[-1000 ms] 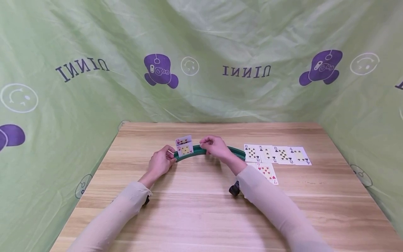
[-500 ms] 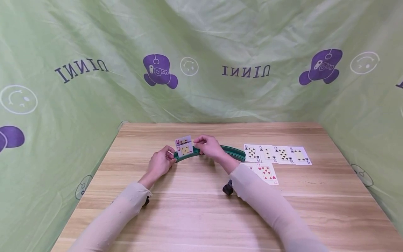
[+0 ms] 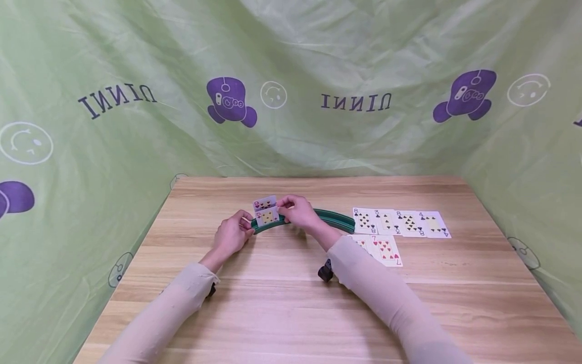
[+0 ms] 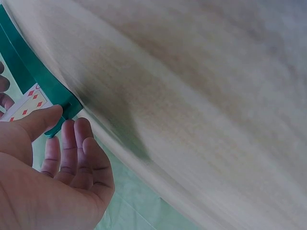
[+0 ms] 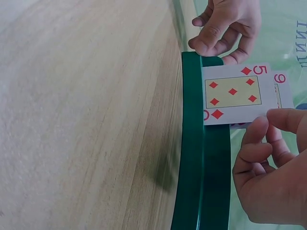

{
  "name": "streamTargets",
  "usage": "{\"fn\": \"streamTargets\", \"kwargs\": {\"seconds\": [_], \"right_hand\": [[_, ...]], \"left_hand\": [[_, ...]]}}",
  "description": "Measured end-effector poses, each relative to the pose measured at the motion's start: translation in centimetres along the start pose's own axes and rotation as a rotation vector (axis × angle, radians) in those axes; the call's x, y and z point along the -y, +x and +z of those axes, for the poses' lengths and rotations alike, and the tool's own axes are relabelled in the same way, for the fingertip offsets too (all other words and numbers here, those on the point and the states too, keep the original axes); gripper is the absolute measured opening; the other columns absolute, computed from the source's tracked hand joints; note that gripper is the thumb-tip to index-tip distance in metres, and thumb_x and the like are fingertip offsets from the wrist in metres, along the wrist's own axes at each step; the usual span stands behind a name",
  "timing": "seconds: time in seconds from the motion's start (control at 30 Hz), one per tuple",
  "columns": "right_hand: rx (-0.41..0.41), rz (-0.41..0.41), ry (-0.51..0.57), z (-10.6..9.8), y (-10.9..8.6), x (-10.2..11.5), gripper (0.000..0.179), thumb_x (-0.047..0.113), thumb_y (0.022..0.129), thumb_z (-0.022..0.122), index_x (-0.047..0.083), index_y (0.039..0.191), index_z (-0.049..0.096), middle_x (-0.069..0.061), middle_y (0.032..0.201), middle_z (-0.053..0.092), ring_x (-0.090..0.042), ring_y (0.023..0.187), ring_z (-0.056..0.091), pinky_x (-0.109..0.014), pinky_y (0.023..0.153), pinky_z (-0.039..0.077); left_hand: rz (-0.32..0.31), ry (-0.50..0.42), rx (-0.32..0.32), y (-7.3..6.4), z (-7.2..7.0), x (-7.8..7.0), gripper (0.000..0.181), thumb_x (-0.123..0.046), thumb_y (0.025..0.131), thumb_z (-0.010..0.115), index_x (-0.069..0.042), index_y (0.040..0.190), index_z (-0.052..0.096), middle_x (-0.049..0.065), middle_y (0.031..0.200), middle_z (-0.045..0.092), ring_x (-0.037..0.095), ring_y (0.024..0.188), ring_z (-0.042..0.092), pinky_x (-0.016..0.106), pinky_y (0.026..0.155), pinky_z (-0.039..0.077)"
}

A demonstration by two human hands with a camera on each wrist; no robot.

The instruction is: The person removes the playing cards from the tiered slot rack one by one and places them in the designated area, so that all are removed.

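A curved green card holder [image 3: 337, 220] lies at the middle of the table. Two playing cards stand in its left end: the five of diamonds [image 3: 267, 217] in front and a card with red hearts [image 3: 264, 201] rising behind it. My left hand [image 3: 232, 235] grips the holder's left tip, its thumb on top of the green plastic [image 4: 38, 76] in the left wrist view. With thumb and fingertip, my right hand [image 3: 299, 212] pinches a top corner of the five, seen close up in the right wrist view, where the five's face [image 5: 234, 92] overlaps the other card [image 5: 282, 91].
Right of the holder a row of face-up black cards [image 3: 409, 223] lies on the wooden table [image 3: 282, 308]. Below that row lies a seven of hearts [image 3: 385, 249], with another red card partly hidden by my right sleeve [image 3: 364, 270]. A green printed curtain [image 3: 300, 146] surrounds the table.
My right hand has moved left along the holder to the standing cards, uncovering more of the holder's right half. My left hand has stayed at the left tip.
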State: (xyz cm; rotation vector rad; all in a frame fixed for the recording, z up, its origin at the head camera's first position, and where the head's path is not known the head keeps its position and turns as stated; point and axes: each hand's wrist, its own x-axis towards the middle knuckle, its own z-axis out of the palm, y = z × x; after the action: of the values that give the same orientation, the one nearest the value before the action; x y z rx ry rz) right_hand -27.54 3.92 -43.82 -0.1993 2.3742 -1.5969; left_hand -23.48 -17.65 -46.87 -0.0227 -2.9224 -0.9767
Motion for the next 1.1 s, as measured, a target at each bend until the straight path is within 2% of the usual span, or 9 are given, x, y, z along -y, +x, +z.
{"fn": "streamTargets", "kwargs": {"seconds": [0.13,0.23,0.4,0.5,0.67,0.83,0.93,1.1], "right_hand": [[-0.002,0.003,-0.009,-0.1,0.0,-0.1,0.011,0.022,0.098,0.063,0.015,0.107,0.065,-0.007,0.111,0.063,-0.02,0.08,0.062,-0.049,0.086,0.054],[-0.002,-0.003,-0.023,-0.2,0.0,-0.1,0.011,0.023,0.098,0.063,0.016,0.107,0.065,-0.007,0.111,0.064,-0.022,0.082,0.063,-0.044,0.079,0.054],[-0.007,-0.021,-0.045,-0.6,0.0,-0.3,0.012,0.024,0.099,0.062,0.017,0.109,0.065,-0.006,0.111,0.063,-0.035,0.091,0.066,-0.03,0.067,0.048],[-0.006,-0.031,-0.04,-0.9,-0.1,-0.2,0.012,0.024,0.099,0.062,0.017,0.109,0.065,-0.007,0.111,0.063,-0.041,0.096,0.065,-0.028,0.065,0.046],[-0.008,-0.057,-0.044,-1.2,-0.2,-0.1,0.011,0.022,0.099,0.061,0.015,0.108,0.064,-0.008,0.109,0.063,-0.042,0.094,0.065,-0.034,0.068,0.05],[-0.012,-0.086,-0.053,-1.6,-0.2,0.1,0.012,0.021,0.099,0.062,0.014,0.108,0.064,-0.007,0.105,0.063,-0.034,0.085,0.065,-0.044,0.076,0.054],[-0.003,-0.088,-0.056,-1.9,-0.5,0.3,0.012,0.022,0.099,0.062,0.014,0.107,0.064,-0.006,0.101,0.063,-0.03,0.08,0.064,-0.048,0.076,0.054],[0.015,-0.081,-0.048,-2.4,-1.2,0.4,0.012,0.019,0.098,0.062,0.012,0.108,0.064,-0.007,0.099,0.062,-0.022,0.073,0.061,-0.047,0.074,0.054]], "left_hand": [[0.001,0.005,0.0,0.0,0.0,0.0,0.027,-0.013,0.084,0.078,-0.017,0.106,0.063,0.0,0.094,0.074,0.016,0.083,0.07,0.04,0.077,0.05],[0.002,0.01,0.002,0.0,0.0,0.0,0.027,-0.014,0.084,0.078,-0.017,0.106,0.063,0.0,0.093,0.074,0.015,0.083,0.07,0.039,0.076,0.049],[0.002,0.008,0.004,-0.1,0.0,0.0,0.026,-0.014,0.084,0.077,-0.017,0.106,0.063,0.0,0.093,0.074,0.015,0.083,0.07,0.038,0.075,0.049],[0.002,0.007,0.002,-0.1,0.0,0.0,0.026,-0.014,0.084,0.078,-0.017,0.106,0.063,0.0,0.093,0.074,0.015,0.083,0.07,0.038,0.075,0.049],[0.004,0.014,0.005,0.0,0.0,0.1,0.026,-0.015,0.085,0.077,-0.017,0.106,0.062,0.0,0.093,0.073,0.015,0.083,0.07,0.038,0.075,0.049],[0.017,0.012,0.003,0.0,-0.1,0.2,0.027,-0.015,0.084,0.077,-0.017,0.107,0.063,-0.001,0.094,0.074,0.016,0.084,0.072,0.039,0.075,0.05],[0.024,0.007,-0.001,0.0,-0.1,0.2,0.028,-0.014,0.084,0.077,-0.017,0.107,0.064,0.0,0.094,0.075,0.017,0.085,0.072,0.04,0.075,0.05],[0.024,0.005,-0.002,0.1,-0.1,0.3,0.028,-0.015,0.084,0.078,-0.017,0.108,0.064,0.0,0.094,0.075,0.017,0.085,0.072,0.04,0.076,0.05]]}}
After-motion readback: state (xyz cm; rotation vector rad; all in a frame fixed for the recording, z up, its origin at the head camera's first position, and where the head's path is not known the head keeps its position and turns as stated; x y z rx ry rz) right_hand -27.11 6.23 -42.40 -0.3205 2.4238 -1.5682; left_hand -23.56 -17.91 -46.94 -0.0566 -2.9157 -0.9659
